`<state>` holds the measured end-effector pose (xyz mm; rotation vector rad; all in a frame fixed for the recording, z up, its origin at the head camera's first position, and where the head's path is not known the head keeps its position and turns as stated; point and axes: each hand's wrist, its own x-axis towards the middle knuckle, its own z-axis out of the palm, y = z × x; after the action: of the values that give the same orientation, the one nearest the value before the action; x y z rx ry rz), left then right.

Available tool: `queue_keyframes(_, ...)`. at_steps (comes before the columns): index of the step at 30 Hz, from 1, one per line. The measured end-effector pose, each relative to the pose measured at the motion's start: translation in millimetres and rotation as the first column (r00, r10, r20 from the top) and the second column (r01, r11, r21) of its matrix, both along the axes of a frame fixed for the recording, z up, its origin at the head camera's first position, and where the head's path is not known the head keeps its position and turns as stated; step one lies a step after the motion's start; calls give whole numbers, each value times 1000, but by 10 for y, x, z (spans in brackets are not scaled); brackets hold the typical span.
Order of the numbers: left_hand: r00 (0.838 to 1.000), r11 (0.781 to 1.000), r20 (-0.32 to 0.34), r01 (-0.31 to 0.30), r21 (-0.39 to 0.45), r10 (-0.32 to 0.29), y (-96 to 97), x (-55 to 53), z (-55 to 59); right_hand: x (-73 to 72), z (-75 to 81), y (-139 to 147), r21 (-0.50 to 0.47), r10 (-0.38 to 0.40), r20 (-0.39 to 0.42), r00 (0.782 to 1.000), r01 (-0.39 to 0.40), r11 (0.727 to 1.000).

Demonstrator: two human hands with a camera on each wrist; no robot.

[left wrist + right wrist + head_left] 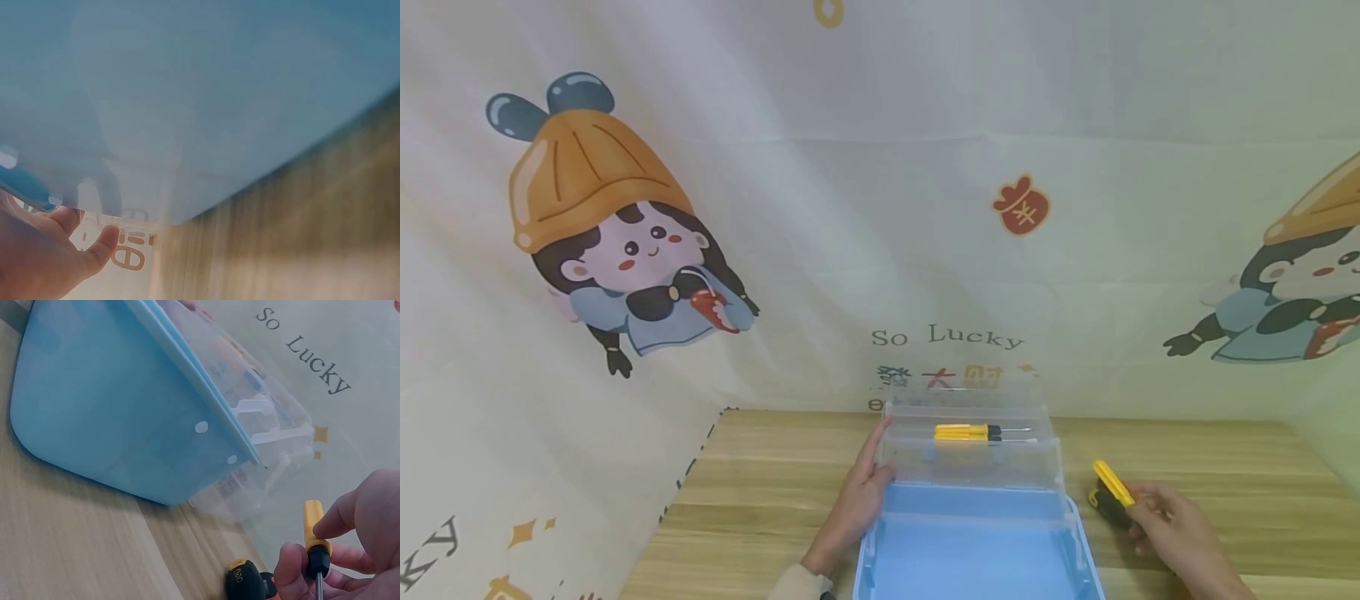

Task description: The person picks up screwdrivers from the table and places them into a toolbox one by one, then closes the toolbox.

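Note:
A blue toolbox (977, 558) stands on the table, its clear plastic lid (992, 462) and tray tipped up at the back. My left hand (856, 492) holds the left edge of the clear lid, index finger stretched up along it and thumb at the front. In the left wrist view, the left hand (50, 256) shows beyond the blue wall. To the right of the box, my right hand (1176, 529) pinches a screwdriver (315, 528) by its yellow handle, the metal shaft toward the palm side. Two yellow screwdrivers (966, 432) lie in the clear tray.
Below the right hand, a tool with a black and yellow handle (244, 580) lies on the wooden table (760, 492), beside another black and red piece (270, 586). A printed curtain (820, 250) hangs behind the table and along its sides.

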<state>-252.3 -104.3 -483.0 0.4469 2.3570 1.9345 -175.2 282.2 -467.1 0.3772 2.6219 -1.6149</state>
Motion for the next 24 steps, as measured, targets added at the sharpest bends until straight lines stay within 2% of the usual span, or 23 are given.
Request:
queue_keyframes(7, 1000, 999, -12, -23, -23, 23, -3, 3, 0, -26, 30, 8, 11, 9, 0, 1000, -9, 1000)
queue_keyframes(14, 1000, 1000, 12, -2, 5, 2, -3, -1, -5, -46, 76, 15, 50, 28, 2, 1000, -28, 998)
queue_keyframes(24, 1000, 1000, -8, -11, -2, 11, -1, -3, -2, -59, 104, 17, 57, 53, -5, 999, -53, 997)
